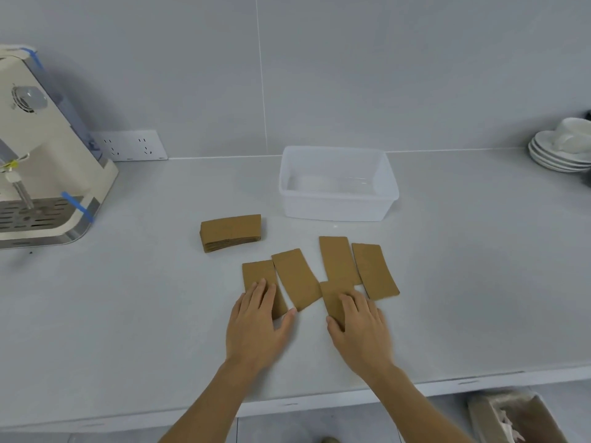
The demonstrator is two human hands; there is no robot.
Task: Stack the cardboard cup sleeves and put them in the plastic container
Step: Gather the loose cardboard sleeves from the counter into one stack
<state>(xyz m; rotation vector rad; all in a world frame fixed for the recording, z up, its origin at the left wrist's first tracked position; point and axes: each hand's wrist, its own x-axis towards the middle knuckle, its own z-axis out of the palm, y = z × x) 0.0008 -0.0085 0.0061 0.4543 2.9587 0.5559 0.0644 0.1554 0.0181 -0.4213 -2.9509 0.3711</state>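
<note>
My left hand (pixel 256 327) lay flat, fingers spread, on the leftmost cardboard sleeve (pixel 257 273), gripping nothing. My right hand (pixel 359 327) pressed flat on another loose sleeve (pixel 332 302). The stacked sleeves (pixel 231 232) sat beyond, left of the empty plastic container (pixel 337 206).

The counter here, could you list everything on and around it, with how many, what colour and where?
loose cup sleeves: five, brown, flat on the counter in front, two under the hands
stack of cup sleeves: one, brown, left of the container
plastic container: one, clear white, empty, at the back near the wall
counter: one, pale grey
coffee machine: one, cream with blue tape, far left
wall socket: one, white, behind the machine
saucers: a stack, white, far right, a white cup on top
bin: one, lined, below the counter at the right
hands: left flat on the leftmost sleeve, right flat on a sleeve to the right
</note>
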